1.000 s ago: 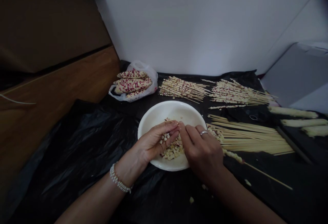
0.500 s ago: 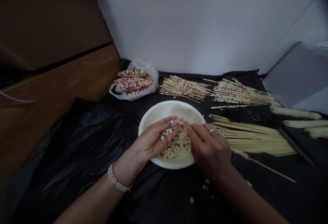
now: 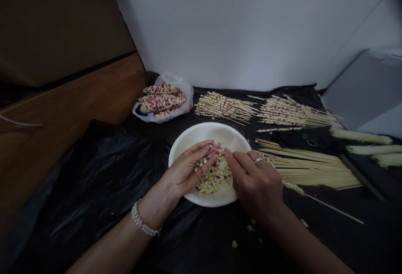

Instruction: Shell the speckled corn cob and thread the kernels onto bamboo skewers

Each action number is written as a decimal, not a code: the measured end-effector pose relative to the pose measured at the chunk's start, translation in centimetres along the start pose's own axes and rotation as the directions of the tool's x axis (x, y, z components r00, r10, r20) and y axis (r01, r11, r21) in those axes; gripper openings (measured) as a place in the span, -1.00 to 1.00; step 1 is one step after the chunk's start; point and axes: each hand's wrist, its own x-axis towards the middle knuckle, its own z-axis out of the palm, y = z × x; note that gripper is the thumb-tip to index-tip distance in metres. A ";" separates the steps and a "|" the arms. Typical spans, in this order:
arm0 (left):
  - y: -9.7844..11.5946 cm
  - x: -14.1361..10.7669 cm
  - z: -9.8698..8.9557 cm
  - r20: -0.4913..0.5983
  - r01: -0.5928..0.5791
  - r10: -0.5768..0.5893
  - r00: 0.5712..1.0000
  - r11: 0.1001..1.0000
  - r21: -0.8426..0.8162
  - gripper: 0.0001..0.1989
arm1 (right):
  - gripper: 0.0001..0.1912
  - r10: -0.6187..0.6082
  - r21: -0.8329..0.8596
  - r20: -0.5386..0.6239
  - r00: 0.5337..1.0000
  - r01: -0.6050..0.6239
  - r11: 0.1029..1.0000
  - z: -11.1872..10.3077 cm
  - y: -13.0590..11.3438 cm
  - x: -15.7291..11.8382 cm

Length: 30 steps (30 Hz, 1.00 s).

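Note:
A skewer threaded with corn kernels (image 3: 293,188) runs through my right hand (image 3: 256,177), its bare stick end pointing to the lower right. My right fingers are closed around it, thumb and index near its tip. My left hand (image 3: 190,165) is cupped with a few loose corn kernels (image 3: 201,163) in it, and its fingertips meet at the skewer's tip. What exactly lies in that pinch is too small to make out. Both hands are over a white bowl (image 3: 180,140) with a heap of loose kernels (image 3: 213,180) inside.
Speckled corn cobs (image 3: 163,102) lie in a plastic bag (image 3: 187,94) at the back left. Two piles of corn skewers (image 3: 220,106) lie behind the bowl. Bare bamboo sticks (image 3: 317,167) and stripped cobs (image 3: 370,150) are at right. Stray kernels (image 3: 234,244) dot the black plastic sheet (image 3: 109,173).
My left fingers have curled in and shifted slightly at the skewer tip, and fewer kernels show in that palm. My right hand stays nearly in place. The view has shifted a little.

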 end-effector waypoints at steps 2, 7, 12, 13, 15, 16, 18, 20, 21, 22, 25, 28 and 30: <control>0.1 0.0 0.1 -0.020 -0.001 0.001 1.000 1.000 -0.005 -0.81 | -0.69 0.004 0.003 -0.002 1.000 -0.004 1.000 0.0 0.0 0.0; 0.2 0.0 0.0 -0.036 0.001 -0.001 0.999 1.000 -0.023 -0.82 | -0.69 0.005 -0.019 -0.008 1.000 -0.005 1.000 0.0 0.0 -0.1; 0.2 0.0 -0.1 -0.040 0.000 -0.002 0.999 1.000 -0.029 -0.82 | -0.69 0.006 -0.013 0.001 1.000 -0.006 1.000 0.0 -0.1 -0.1; 0.1 0.0 -0.1 -0.042 0.001 -0.002 0.999 1.000 -0.028 -0.81 | -0.68 0.009 -0.008 0.001 1.000 -0.009 1.000 0.0 -0.1 -0.1; 0.1 -0.1 0.1 -0.050 0.001 -0.002 0.999 1.000 -0.023 -0.81 | -0.67 0.017 0.001 -0.005 1.000 -0.017 1.000 -0.1 -0.3 -0.1; 0.1 -0.1 0.2 -0.053 0.003 -0.004 0.999 1.000 -0.021 -0.82 | -0.67 0.020 0.006 -0.008 1.000 -0.020 1.000 -0.1 -0.3 -0.1; 0.0 -0.2 0.4 -0.056 0.005 -0.006 0.998 1.000 -0.024 -0.84 | -0.66 0.020 0.013 -0.010 1.000 -0.020 1.000 -0.1 -0.4 -0.1; 0.0 -0.2 0.6 -0.052 0.006 -0.008 0.999 1.000 -0.029 -0.84 | -0.66 0.016 0.014 -0.006 1.000 -0.016 1.000 -0.1 -0.5 -0.1; 0.1 -0.2 0.6 -0.052 0.007 -0.008 0.999 1.000 -0.030 -0.82 | -0.66 0.015 0.012 -0.006 1.000 -0.015 1.000 -0.1 -0.4 -0.1; 0.2 -0.2 0.6 -0.056 0.011 -0.013 0.998 0.999 -0.030 -0.82 | -0.65 0.015 0.009 -0.008 1.000 -0.015 1.000 -0.1 -0.4 -0.1; 0.4 0.0 0.5 -0.084 0.046 -0.050 0.995 0.998 -0.048 -0.85 | -0.66 0.017 0.001 -0.012 1.000 -0.017 1.000 -0.1 -0.3 -0.1; 0.5 0.1 0.3 -0.099 0.062 -0.066 0.993 0.997 -0.045 -0.85 | -0.66 0.015 0.010 -0.015 1.000 -0.014 1.000 -0.1 -0.2 -0.2; 0.4 0.1 0.1 -0.091 0.044 -0.046 0.995 0.999 -0.028 -0.84 | -0.64 0.012 0.018 -0.018 1.000 -0.012 1.000 -0.2 -0.3 -0.2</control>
